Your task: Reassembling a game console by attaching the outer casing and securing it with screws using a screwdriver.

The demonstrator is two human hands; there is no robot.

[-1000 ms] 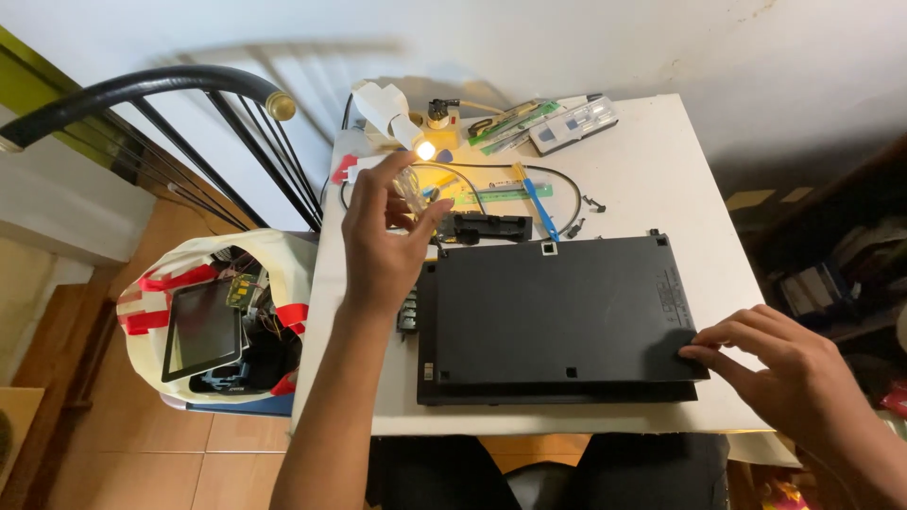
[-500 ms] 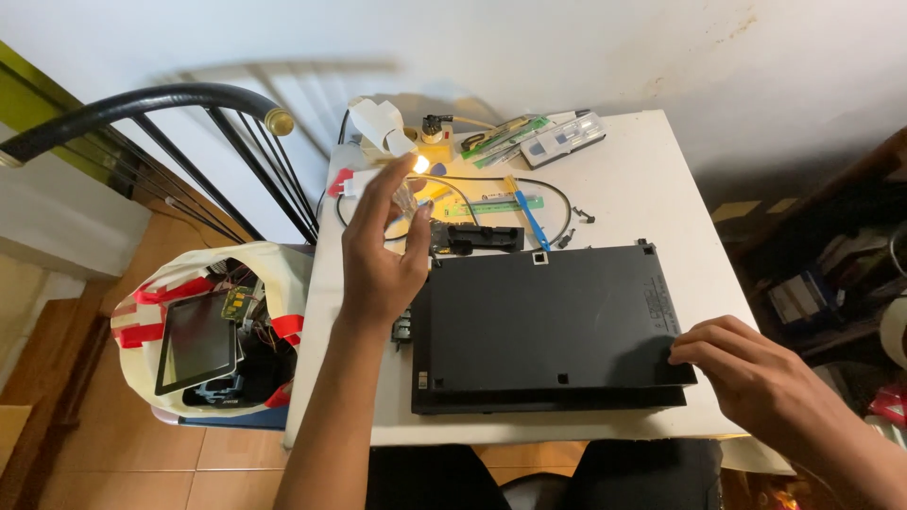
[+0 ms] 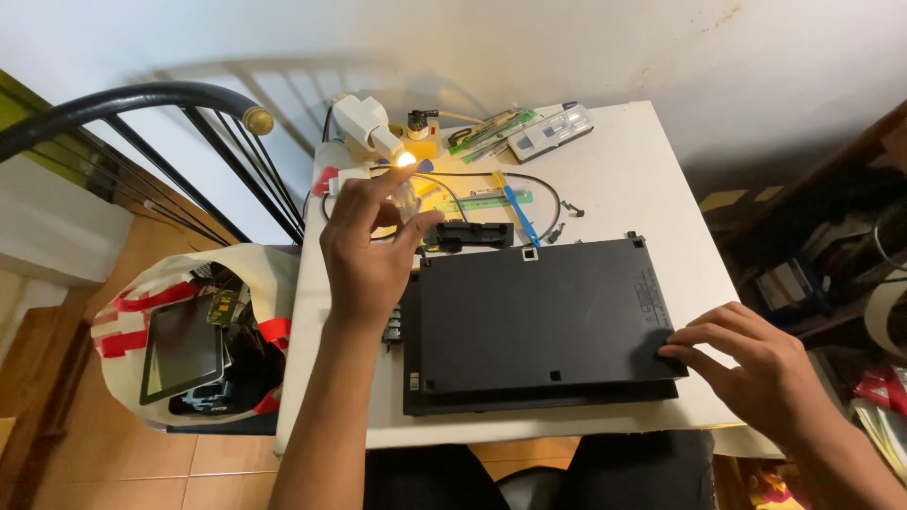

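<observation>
A flat black device casing (image 3: 539, 321) lies on the small white table (image 3: 642, 179), turned slightly. My right hand (image 3: 756, 364) rests with spread fingertips on its near right corner, gripping nothing. My left hand (image 3: 364, 250) is raised over the casing's left end, close under a small lit lamp (image 3: 373, 127). Its thumb and fingers pinch what looks like a small clear piece (image 3: 405, 200); I cannot make out what it is.
Beyond the casing lie a black connector strip (image 3: 468, 234), a blue tool (image 3: 515, 206), a looped cable (image 3: 529, 179) and a clear parts box (image 3: 551, 132). Left of the table are a bag holding a tablet (image 3: 179, 349) and a black metal rail (image 3: 142, 99).
My left hand has stayed up by the lamp with small finger shifts. My right hand has kept its place on the casing's corner.
</observation>
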